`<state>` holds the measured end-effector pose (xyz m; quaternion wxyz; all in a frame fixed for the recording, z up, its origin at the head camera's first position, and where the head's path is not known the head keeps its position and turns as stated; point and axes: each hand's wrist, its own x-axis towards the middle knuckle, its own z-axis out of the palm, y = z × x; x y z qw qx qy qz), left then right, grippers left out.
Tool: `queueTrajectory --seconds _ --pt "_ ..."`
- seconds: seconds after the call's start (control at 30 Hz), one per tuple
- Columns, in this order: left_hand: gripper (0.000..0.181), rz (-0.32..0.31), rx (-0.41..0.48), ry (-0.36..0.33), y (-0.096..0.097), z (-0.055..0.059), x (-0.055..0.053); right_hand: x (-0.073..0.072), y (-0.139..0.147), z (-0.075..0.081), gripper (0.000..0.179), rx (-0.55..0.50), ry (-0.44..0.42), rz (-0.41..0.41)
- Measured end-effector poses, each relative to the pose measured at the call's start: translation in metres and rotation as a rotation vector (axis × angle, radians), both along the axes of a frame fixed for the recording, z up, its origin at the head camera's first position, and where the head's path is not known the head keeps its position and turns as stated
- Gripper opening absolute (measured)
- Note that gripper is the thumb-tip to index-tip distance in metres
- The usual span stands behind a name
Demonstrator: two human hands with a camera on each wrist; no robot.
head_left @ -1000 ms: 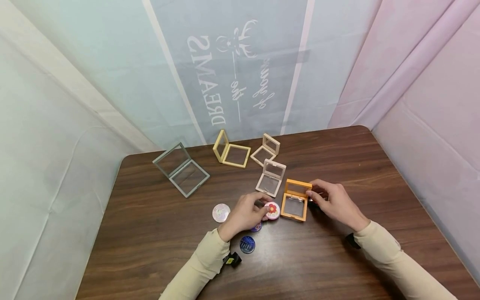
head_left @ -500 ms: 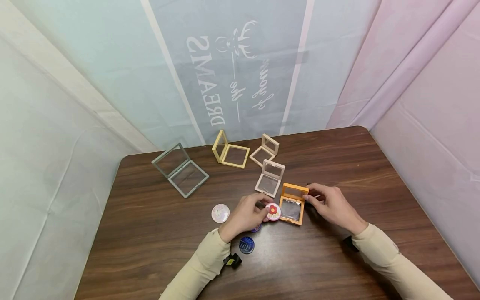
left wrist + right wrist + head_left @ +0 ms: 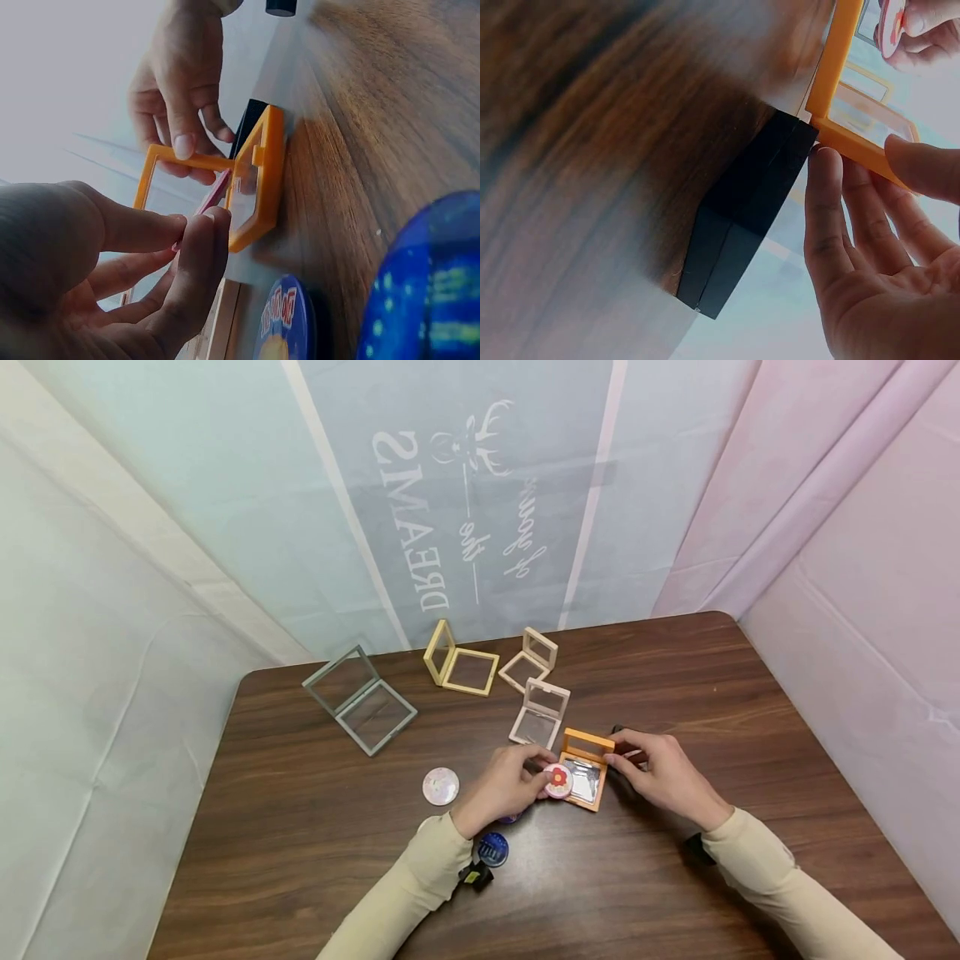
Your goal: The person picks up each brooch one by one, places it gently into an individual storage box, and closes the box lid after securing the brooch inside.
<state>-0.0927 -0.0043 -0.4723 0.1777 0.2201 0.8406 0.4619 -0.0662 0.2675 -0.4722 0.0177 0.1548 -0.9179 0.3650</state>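
Note:
My left hand (image 3: 504,787) pinches a round button badge (image 3: 558,781) with a red flower between thumb and fingers. In the head view the badge overlaps the left part of an orange hinged display frame (image 3: 590,737), which stands open with clear film in it. Seen from the left wrist, the badge (image 3: 214,192) is tilted and edge-on, close to the film. My right hand (image 3: 670,774) grips the raised lid of that frame, thumb on one face and fingers behind. A black closed box (image 3: 742,214) sits right beside the orange frame in the right wrist view.
Two pale hinged frames (image 3: 557,713) stand just behind, with a yellow frame (image 3: 470,692) and a grey-green frame (image 3: 375,749) farther left. A pale badge (image 3: 441,787), a dark blue badge (image 3: 492,850) and a partly hidden purple badge (image 3: 510,818) lie around my left hand.
The orange frame has shifted slightly left and toward me with my right hand on its lid. My left hand has carried the flower badge rightward, over the frame's edge.

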Motion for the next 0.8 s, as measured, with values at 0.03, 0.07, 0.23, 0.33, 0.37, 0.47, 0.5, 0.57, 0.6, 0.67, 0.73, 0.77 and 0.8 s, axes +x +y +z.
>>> queueTrajectory --seconds 0.03,0.07,0.23,0.33,0.37,0.47,0.5,0.57,0.6,0.67,0.73,0.77,0.8 --pt "0.019 0.000 -0.001 -0.004 0.002 0.000 -0.001 0.000 0.000 0.000 0.012 -0.002 0.002 0.000" --pt "0.018 0.001 -0.003 -0.004 0.004 0.000 -0.001 0.000 0.000 0.001 0.013 -0.007 0.007 0.002" --pt "0.015 0.012 -0.020 0.035 0.014 -0.001 -0.005 -0.001 0.000 0.002 0.018 -0.059 0.046 0.012" --pt "0.014 0.010 -0.024 0.051 0.019 -0.003 -0.006 -0.001 0.000 0.001 0.018 -0.075 0.057 0.011" --pt "0.014 0.007 -0.028 0.060 0.020 -0.004 -0.007 -0.002 0.001 0.001 0.018 -0.076 0.059 0.008" --pt "0.013 0.000 -0.040 0.088 0.024 -0.008 -0.008 -0.002 0.002 0.000 0.019 -0.068 0.058 -0.004" --pt "0.013 -0.001 -0.048 0.102 0.025 -0.009 -0.008 -0.002 0.003 0.000 0.019 -0.066 0.057 -0.005" --pt "0.014 -0.003 -0.069 0.129 0.027 -0.010 -0.008 -0.002 0.003 -0.001 0.019 -0.068 0.057 -0.006" --pt "0.013 -0.004 -0.081 0.140 0.028 -0.011 -0.008 -0.002 0.004 -0.001 0.019 -0.069 0.056 -0.005" --pt "0.014 -0.005 -0.106 0.154 0.030 -0.011 -0.008 -0.002 0.004 -0.001 0.019 -0.075 0.056 -0.001" --pt "0.014 -0.004 -0.129 0.163 0.031 -0.011 -0.008 -0.002 0.003 -0.001 0.018 -0.083 0.060 -0.002" --pt "0.014 -0.003 -0.138 0.166 0.031 -0.011 -0.009 -0.002 0.003 0.000 0.017 -0.084 0.063 -0.004" --pt "0.014 -0.002 -0.144 0.169 0.032 -0.011 -0.009 -0.002 0.003 0.000 0.016 -0.083 0.065 -0.006"
